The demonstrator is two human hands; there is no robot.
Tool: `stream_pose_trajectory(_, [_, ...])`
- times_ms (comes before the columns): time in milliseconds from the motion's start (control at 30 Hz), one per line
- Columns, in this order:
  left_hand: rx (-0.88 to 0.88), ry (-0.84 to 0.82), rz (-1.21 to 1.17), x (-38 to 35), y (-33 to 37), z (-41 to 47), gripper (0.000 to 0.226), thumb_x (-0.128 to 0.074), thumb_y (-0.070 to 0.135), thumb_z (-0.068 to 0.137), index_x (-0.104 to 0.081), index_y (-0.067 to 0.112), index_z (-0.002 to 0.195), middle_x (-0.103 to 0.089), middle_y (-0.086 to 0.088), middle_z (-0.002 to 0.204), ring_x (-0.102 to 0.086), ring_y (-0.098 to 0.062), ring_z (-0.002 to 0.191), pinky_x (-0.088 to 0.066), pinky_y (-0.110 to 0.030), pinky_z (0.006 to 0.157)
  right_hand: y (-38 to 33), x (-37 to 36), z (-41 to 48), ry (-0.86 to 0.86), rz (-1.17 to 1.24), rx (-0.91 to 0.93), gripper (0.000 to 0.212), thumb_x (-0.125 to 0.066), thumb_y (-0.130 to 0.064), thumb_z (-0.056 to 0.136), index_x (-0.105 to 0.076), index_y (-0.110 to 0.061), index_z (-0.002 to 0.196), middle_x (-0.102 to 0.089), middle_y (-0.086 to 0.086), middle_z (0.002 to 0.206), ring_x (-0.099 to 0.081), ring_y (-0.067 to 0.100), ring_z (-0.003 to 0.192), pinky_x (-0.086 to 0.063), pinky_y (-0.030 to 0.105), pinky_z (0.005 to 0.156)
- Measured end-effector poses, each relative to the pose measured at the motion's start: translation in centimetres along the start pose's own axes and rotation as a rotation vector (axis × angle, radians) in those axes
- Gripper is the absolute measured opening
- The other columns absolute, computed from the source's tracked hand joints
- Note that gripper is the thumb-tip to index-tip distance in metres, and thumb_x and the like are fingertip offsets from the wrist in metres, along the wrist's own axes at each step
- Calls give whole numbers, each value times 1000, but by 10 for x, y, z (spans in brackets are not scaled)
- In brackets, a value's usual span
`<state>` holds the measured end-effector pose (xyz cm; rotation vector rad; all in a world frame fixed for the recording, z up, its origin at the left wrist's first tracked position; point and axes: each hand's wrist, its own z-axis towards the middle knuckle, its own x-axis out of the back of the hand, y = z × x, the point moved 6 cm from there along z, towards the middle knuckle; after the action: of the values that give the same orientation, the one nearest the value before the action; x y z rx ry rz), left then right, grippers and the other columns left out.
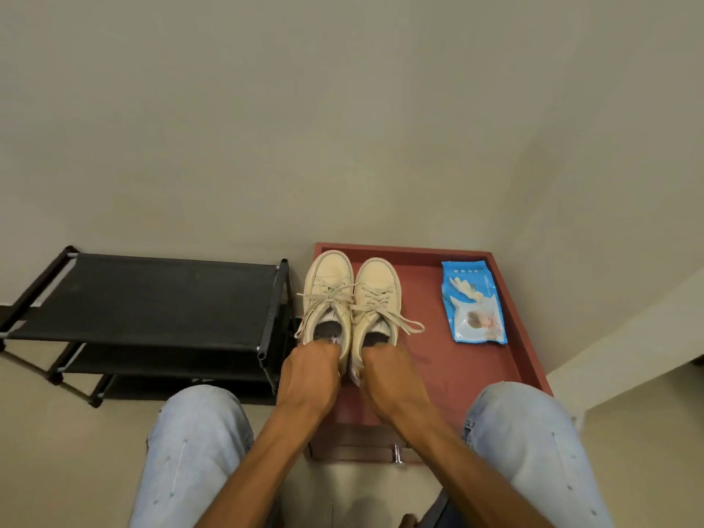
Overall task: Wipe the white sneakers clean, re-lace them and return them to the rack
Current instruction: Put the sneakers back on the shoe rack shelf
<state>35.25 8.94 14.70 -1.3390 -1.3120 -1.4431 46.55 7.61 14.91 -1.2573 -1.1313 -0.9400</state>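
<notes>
The black shoe rack [144,299] stands against the wall on your left, its top fabric shelf bare. Just beside it on your right lies a red rimmed tray [510,337], between your knees in pale blue jeans [198,432].

The two white sneakers sit side by side on the tray's left part, close to the rack. The left sneaker [329,283] and the right sneaker [379,287] touch along their inner sides. Their long axes run parallel, straight away from you: toes toward the wall, heels toward you.

Your left hand [310,371] grips the heel of the left sneaker, fingers curled over its rim. Your right hand [392,375] grips the right sneaker's heel the same way.

A blue pack of wet wipes [474,302] lies flat on the tray's right part, apart from the shoes. The laces [407,323] are threaded but trail loose, one loop spilling onto the tray.
</notes>
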Motion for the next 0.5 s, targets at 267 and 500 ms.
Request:
stream_pose_trajectory(267, [114,137,61,60,-45,-54,23,-51,6,93,-70,18,96,-69,-2,95,-67,-21,83,-50,-27,67,-79,32,-19,108,78,166,14,-53,-9,79,-66,-10,84,-62,13,81,-57,36,81,-40,34,58])
stream_pose_trajectory(500, [280,179,23,85,-108,-102,15,-54,15,96,-68,19,100,-68,2,93,-58,-12,71,-38,-18,61,-149,36,-34,107,101,307,19,-54,-2,84,-67,-8,97,-62,13,90,-55,34,91,-41,33,59])
